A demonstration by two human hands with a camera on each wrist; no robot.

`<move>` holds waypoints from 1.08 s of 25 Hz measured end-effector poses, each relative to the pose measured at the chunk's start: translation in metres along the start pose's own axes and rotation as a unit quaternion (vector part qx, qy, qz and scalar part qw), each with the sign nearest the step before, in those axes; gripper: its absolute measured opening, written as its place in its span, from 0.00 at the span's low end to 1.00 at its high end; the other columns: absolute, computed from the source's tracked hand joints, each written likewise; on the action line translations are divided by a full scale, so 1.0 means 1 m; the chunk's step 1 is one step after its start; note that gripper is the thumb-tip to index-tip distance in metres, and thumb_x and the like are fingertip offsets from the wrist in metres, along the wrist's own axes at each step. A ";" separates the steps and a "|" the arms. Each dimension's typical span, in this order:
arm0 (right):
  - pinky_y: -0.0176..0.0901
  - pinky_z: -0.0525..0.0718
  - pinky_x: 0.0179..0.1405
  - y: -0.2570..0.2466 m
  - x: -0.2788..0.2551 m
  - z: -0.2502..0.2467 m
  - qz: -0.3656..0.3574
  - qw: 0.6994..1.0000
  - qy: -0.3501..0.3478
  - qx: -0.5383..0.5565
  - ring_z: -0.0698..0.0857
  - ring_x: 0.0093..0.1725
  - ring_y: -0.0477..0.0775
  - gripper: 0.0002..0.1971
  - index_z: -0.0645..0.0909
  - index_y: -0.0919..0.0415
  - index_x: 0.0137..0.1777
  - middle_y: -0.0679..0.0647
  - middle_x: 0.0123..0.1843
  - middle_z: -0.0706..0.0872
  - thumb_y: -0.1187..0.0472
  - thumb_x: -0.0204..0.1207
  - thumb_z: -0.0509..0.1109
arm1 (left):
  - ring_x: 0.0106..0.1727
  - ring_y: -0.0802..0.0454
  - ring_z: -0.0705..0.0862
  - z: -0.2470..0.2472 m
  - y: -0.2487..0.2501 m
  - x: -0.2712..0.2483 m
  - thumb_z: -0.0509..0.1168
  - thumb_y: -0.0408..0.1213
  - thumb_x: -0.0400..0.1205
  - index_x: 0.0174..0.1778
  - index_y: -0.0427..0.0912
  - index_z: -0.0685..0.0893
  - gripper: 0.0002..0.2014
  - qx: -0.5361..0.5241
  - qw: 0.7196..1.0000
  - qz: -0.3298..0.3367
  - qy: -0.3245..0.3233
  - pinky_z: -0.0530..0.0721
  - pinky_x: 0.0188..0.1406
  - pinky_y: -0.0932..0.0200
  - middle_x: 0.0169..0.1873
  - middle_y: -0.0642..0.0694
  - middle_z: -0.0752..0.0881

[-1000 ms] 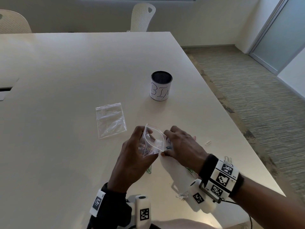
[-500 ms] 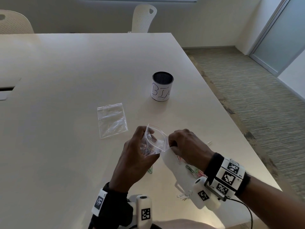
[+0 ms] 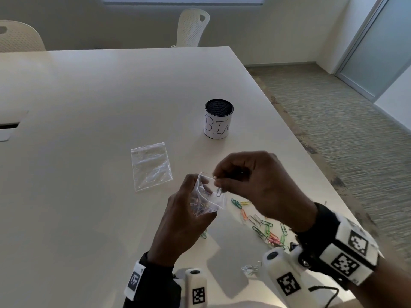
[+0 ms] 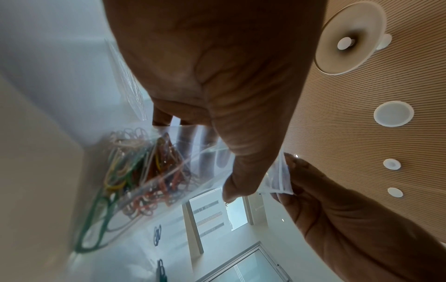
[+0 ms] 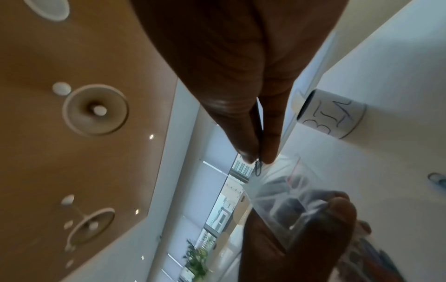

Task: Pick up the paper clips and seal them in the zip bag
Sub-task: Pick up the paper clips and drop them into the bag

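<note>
Head view is showing the left hand [image 3: 184, 221] cupping a small zip bag [image 3: 208, 200] above the surface [image 3: 89, 152], mouth open and tilted up toward the right hand [image 3: 255, 185]. That right grip is pinching one clip [image 3: 219, 193] between thumb and fingertip, dangling it right at the bag's opening. Loose clips [image 3: 264, 227] in mixed colors are lying on the surface under the right wrist, and a spare bag [image 3: 151, 166] is lying flat to the left, with a cup marked BIN [image 3: 218, 121] standing farther back.

Left wrist view is giving what the head cam can't: a tangle of colored clips already sitting in the bag [image 4: 149, 167], thumb pressing on the front.

Right wrist view is showing the pinch close up, the clip [image 5: 258, 166] poking out below the fingertips [image 5: 248, 152], just over the bag's rim.
</note>
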State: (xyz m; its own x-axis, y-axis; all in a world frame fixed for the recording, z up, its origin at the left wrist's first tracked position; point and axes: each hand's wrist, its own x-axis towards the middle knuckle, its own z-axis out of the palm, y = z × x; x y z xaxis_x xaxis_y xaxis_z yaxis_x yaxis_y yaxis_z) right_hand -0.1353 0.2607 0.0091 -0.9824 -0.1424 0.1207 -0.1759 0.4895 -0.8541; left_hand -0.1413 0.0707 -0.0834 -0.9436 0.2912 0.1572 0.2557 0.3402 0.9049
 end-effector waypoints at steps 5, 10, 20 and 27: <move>0.29 0.91 0.50 0.002 0.000 -0.006 -0.028 0.998 0.011 -0.059 0.94 0.43 0.36 0.06 0.96 0.55 0.52 0.43 0.44 0.97 0.63 0.76 0.82 | 0.50 0.61 0.91 0.000 -0.002 -0.001 0.81 0.32 0.75 0.62 0.54 0.79 0.25 -0.007 1.000 -0.004 -0.004 0.86 0.42 0.75 0.50 0.62 0.90; 0.29 0.90 0.49 0.041 -0.016 -0.062 0.088 0.979 0.029 -0.180 0.92 0.43 0.34 0.13 0.93 0.52 0.56 0.41 0.43 0.94 0.50 0.74 0.83 | 0.48 0.58 0.91 0.001 -0.002 -0.001 0.82 0.31 0.75 0.62 0.52 0.80 0.25 -0.008 1.000 -0.005 -0.007 0.87 0.42 0.72 0.52 0.63 0.89; 0.39 0.84 0.59 0.086 -0.076 -0.055 0.298 0.866 -0.187 -0.355 0.83 0.60 0.51 0.53 0.64 0.52 0.80 0.50 0.72 0.70 0.33 0.58 0.86 | 0.46 0.55 0.90 0.007 -0.002 -0.001 0.82 0.32 0.75 0.60 0.53 0.79 0.24 0.005 1.000 -0.013 -0.010 0.88 0.42 0.67 0.49 0.56 0.91; 0.37 0.74 0.53 0.085 -0.072 -0.014 0.243 0.918 -0.121 -0.290 0.77 0.57 0.51 0.27 0.77 0.56 0.67 0.49 0.59 0.75 0.52 0.72 0.84 | 0.46 0.55 0.91 0.007 -0.001 -0.002 0.81 0.32 0.77 0.61 0.53 0.79 0.23 0.005 1.000 -0.013 -0.007 0.90 0.44 0.61 0.50 0.53 0.92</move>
State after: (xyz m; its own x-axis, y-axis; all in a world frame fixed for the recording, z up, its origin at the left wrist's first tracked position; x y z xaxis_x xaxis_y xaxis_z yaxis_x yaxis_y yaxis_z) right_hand -0.0804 0.3244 -0.0656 -0.9230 0.0621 -0.3797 0.2075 0.9114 -0.3554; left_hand -0.1384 0.0762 -0.0879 -0.9470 0.2946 0.1280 0.2332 0.3569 0.9046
